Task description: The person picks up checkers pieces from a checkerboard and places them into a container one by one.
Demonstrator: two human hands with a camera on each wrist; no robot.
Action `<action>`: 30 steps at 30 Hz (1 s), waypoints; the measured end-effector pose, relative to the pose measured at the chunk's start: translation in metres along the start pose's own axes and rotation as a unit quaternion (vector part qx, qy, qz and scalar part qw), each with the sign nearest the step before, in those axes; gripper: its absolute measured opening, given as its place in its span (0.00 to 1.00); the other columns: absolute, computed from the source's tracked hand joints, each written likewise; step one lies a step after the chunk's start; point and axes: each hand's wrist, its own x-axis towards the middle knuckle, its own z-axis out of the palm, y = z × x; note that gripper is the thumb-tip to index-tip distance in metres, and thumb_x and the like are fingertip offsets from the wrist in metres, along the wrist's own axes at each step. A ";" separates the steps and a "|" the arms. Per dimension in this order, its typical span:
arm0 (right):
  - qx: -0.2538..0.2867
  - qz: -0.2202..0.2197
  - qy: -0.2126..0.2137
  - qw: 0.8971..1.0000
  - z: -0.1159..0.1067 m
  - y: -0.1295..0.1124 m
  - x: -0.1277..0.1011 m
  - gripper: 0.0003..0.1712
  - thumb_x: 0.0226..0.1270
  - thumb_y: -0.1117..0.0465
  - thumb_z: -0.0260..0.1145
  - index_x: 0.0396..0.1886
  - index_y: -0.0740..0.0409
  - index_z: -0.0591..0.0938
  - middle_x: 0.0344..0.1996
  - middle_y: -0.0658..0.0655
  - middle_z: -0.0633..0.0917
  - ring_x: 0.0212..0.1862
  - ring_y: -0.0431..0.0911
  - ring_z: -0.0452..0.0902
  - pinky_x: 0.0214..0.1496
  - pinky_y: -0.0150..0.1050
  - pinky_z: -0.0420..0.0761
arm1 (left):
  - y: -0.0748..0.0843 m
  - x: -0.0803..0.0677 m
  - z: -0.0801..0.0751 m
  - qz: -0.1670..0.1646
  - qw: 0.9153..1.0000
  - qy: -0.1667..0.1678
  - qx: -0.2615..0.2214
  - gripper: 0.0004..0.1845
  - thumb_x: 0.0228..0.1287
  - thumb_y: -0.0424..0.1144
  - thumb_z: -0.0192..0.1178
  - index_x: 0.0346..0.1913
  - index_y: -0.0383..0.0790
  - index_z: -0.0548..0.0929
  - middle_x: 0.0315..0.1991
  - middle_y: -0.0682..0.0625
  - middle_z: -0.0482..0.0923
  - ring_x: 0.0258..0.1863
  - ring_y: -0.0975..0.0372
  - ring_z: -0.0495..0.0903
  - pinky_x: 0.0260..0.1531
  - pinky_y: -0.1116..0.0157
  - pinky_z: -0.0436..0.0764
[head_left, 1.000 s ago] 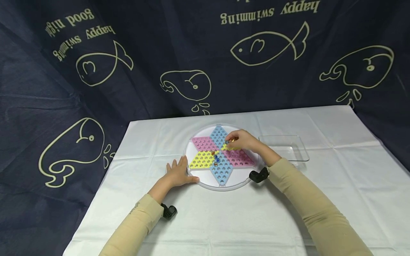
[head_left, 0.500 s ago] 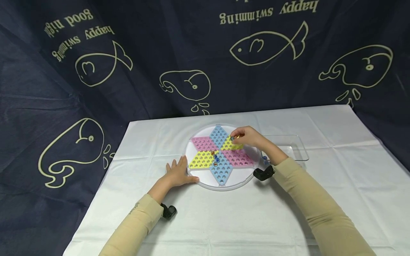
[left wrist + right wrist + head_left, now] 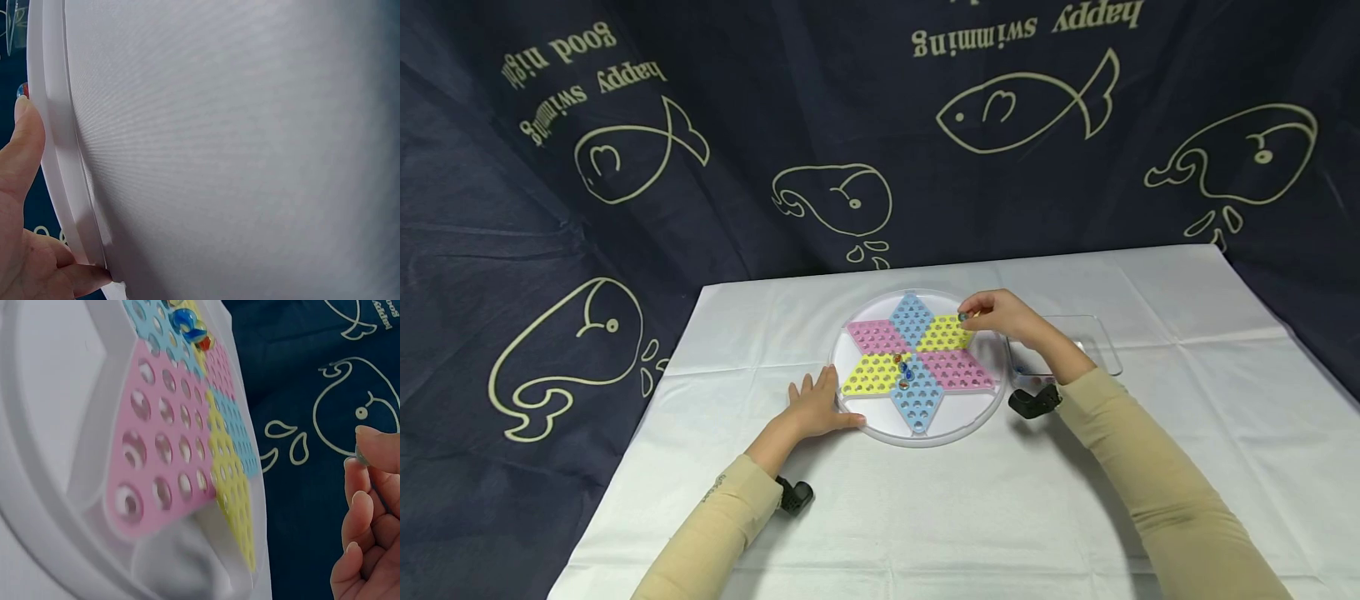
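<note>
In the head view my right hand [image 3: 1009,319] pinches a small marble [image 3: 963,317] between thumb and index finger, above the upper right yellow point of a star-shaped Chinese checkers board [image 3: 917,438]. The right wrist view shows the greenish marble [image 3: 361,456] mostly covered by the fingertips, the other fingers bent below. My left hand [image 3: 814,410] rests at the board's left rim with fingers spread. Its thumb [image 3: 28,131] lies along the edge in the left wrist view. Several blue and orange marbles [image 3: 908,375] sit in holes near the board's middle.
Right of the board stands a clear rectangular box [image 3: 1108,342] with a few marbles at its near left, partly behind the right forearm. A white cloth [image 3: 880,517] covers the table. A dark printed curtain [image 3: 820,83] hangs behind it.
My right hand has moved from near the board's middle rightward and slightly back over the yellow point, still holding the marble. The left hand has stayed in place.
</note>
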 end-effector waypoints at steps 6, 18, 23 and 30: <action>0.000 0.015 0.007 1.000 -0.010 0.007 -0.005 0.19 0.61 0.63 0.62 0.50 0.68 0.76 0.40 0.58 0.77 0.42 0.48 0.70 0.49 0.49 0.73 | 0.000 0.000 0.000 -0.002 1.000 -0.002 0.002 0.58 0.51 0.59 0.63 0.70 0.26 0.43 0.71 0.34 0.42 0.68 0.36 0.38 0.63 0.39 0.34; -0.016 0.039 0.030 0.999 -0.025 0.013 -0.015 0.21 0.60 0.60 0.63 0.51 0.67 0.76 0.41 0.57 0.78 0.42 0.45 0.70 0.49 0.44 0.74 | 0.000 0.000 0.000 -0.001 1.000 -0.008 0.001 0.58 0.51 0.59 0.63 0.70 0.26 0.42 0.71 0.34 0.42 0.68 0.36 0.37 0.62 0.39 0.33; -0.008 0.048 0.034 0.998 -0.031 0.013 -0.020 0.22 0.61 0.58 0.63 0.52 0.66 0.76 0.41 0.55 0.77 0.41 0.44 0.70 0.51 0.46 0.72 | -0.001 0.001 0.000 -0.002 1.000 -0.008 0.002 0.58 0.51 0.59 0.63 0.70 0.26 0.42 0.71 0.34 0.41 0.68 0.36 0.37 0.63 0.39 0.33; -0.011 0.055 0.045 0.997 -0.040 0.020 -0.023 0.23 0.61 0.58 0.63 0.52 0.66 0.75 0.40 0.53 0.77 0.41 0.43 0.70 0.51 0.46 0.73 | -0.002 0.001 0.000 -0.002 1.000 -0.009 0.001 0.58 0.51 0.59 0.63 0.70 0.26 0.42 0.71 0.33 0.42 0.68 0.35 0.37 0.62 0.39 0.34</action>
